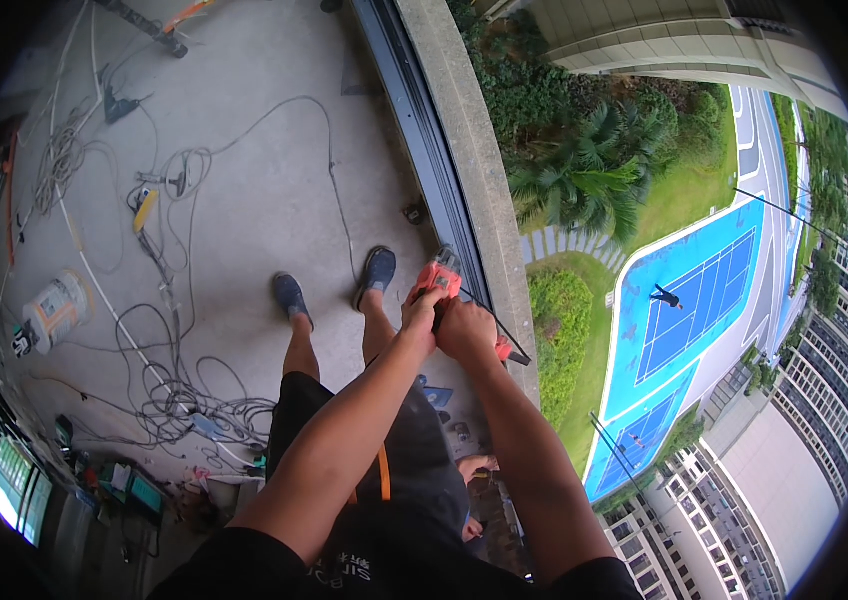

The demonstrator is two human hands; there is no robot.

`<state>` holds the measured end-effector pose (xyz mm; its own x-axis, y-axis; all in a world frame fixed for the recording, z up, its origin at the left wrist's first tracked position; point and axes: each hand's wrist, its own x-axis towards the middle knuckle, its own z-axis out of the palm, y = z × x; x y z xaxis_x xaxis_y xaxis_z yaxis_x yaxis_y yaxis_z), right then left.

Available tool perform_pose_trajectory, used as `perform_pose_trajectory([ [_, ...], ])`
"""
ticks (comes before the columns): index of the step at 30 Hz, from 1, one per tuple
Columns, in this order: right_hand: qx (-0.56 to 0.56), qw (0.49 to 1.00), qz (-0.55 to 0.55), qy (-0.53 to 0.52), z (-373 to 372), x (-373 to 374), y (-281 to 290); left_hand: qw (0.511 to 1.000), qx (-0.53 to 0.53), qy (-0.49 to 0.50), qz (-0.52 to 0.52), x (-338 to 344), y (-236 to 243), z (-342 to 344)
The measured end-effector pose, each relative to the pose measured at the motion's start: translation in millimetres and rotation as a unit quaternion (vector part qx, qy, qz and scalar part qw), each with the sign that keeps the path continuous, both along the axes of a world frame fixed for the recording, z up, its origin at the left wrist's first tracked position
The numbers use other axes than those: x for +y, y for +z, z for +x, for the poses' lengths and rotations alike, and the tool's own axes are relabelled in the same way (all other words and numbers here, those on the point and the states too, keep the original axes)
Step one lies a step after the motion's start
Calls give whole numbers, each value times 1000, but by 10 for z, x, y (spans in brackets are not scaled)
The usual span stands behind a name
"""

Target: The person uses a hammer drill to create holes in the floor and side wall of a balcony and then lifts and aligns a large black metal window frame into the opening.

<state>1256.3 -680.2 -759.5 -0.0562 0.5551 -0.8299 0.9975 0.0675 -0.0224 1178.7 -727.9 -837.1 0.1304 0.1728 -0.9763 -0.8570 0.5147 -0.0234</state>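
Observation:
My left hand (pixel 424 312) is wrapped round the body of a red power tool (pixel 437 275), with fingers curled over its top. My right hand (pixel 467 331) grips the same tool just to the right, against the left hand. Clear grey plastic or metal shows at the tool's front end, over the inner edge of a dark metal frame track (pixel 422 130). A thin black bar slants beside my right hand, and a small red part with a black end shows past that hand. My palms hide the handle, so its exact kind is unclear.
Beyond the track runs a concrete ledge (pixel 489 175) with a drop to a garden and blue courts. Looped cables (pixel 179 395) lie on the floor at left, near a yellow-and-grey tool (pixel 147 212) and a whitish bucket (pixel 56 310). Another person's bare limbs show beside my body.

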Motion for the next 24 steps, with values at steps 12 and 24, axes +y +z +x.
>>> perform_pose_trajectory([
  [12,15,1000,-22,-16,46,4,-23,996,49,-62,38,239,498,-133],
  [24,47,998,14,-29,226,-94,-113,995,87,-34,34,63,103,100],
])
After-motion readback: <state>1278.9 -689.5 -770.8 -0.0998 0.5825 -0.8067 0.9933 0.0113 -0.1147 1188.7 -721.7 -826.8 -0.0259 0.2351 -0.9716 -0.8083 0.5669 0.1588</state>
